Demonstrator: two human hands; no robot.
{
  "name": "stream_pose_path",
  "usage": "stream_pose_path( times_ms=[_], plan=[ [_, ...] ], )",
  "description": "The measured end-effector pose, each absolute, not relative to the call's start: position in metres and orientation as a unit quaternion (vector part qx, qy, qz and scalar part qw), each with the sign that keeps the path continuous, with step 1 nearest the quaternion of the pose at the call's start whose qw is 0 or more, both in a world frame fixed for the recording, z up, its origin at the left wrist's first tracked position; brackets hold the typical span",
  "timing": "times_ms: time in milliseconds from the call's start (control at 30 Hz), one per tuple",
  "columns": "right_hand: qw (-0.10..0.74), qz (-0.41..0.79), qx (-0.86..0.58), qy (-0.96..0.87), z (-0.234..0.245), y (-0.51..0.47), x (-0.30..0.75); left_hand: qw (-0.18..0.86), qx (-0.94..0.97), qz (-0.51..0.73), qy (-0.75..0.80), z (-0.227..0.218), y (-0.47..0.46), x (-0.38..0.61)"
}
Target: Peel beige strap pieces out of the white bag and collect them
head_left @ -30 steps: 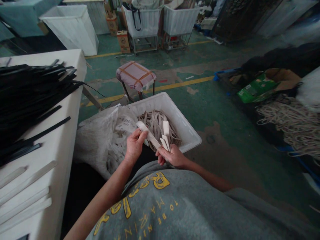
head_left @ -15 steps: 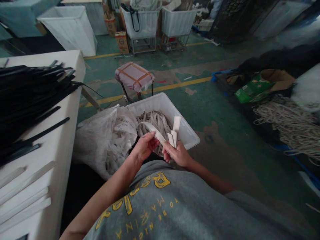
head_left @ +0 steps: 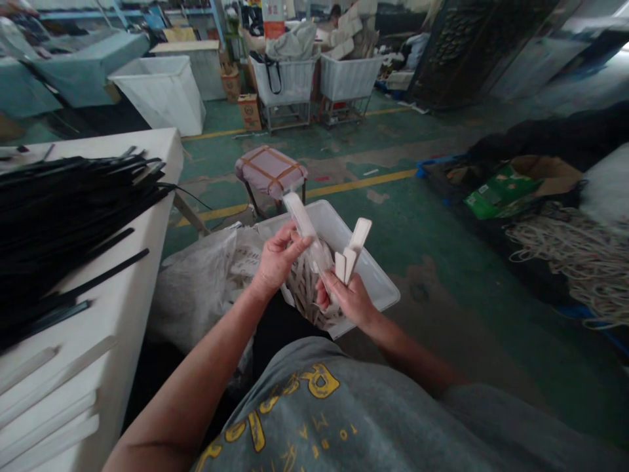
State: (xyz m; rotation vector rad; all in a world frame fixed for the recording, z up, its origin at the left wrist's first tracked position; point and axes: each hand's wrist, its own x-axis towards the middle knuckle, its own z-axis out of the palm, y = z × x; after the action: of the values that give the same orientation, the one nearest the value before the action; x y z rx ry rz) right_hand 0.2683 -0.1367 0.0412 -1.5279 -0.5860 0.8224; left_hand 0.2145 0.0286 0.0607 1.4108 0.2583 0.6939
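My right hand (head_left: 350, 298) is closed round several off-white straps, whose flat ends (head_left: 360, 234) stick up above the fingers. From the same grip a longer white strap (head_left: 303, 219) rises to the upper left, smeared by motion. My left hand (head_left: 278, 262) is at this strap's left edge, with thumb and curled fingers closed on it. Below both hands stands a white plastic bin (head_left: 381, 286) holding a tangle of off-white straps (head_left: 302, 288). Left of the bin, a translucent plastic bag (head_left: 189, 282) is partly hidden behind my left forearm.
A white table (head_left: 122, 295) on the left carries a pile of black strips (head_left: 69, 210) and several pale strips (head_left: 59, 387). A padded stool (head_left: 270, 169) stands beyond the bin. Bundled cord (head_left: 574, 255) and a green box (head_left: 506, 190) lie at right; wheeled bins (head_left: 287, 82) stand behind.
My left hand has moved up and slightly left. The long strap has swung from an arch over the bin to a more upright position. The view has tilted up a little.
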Motion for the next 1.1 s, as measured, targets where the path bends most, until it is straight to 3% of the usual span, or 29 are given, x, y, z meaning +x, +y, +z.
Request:
stream_pose_path(
  times_ms=[167,300,533,733,833,933,1100],
  plan=[
    [0.546,0.415,-0.706,-0.174,-0.008,-0.165,0.253,0.775,0.538,0.147,0.298,-0.025,-0.002,0.202],
    [0.502,0.447,-0.725,-0.148,-0.026,-0.18,0.246,0.796,0.491,0.111,0.336,-0.06,-0.021,0.185],
    [0.52,0.435,-0.716,-0.164,-0.026,-0.156,0.249,0.818,0.481,0.085,0.304,-0.049,-0.037,0.166],
    [0.528,0.482,-0.667,-0.211,-0.03,-0.16,0.24,0.77,0.516,0.173,0.331,-0.037,-0.015,0.159],
    [0.522,0.484,-0.672,-0.202,-0.037,-0.165,0.234,0.781,0.519,0.128,0.323,-0.042,-0.023,0.154],
    [0.531,0.478,-0.668,-0.208,-0.04,-0.161,0.236,0.813,0.486,0.087,0.308,-0.043,-0.035,0.15],
    [0.553,0.418,-0.689,-0.209,-0.043,-0.164,0.253,0.844,0.367,0.127,0.37,-0.039,-0.027,0.146]
  ],
)
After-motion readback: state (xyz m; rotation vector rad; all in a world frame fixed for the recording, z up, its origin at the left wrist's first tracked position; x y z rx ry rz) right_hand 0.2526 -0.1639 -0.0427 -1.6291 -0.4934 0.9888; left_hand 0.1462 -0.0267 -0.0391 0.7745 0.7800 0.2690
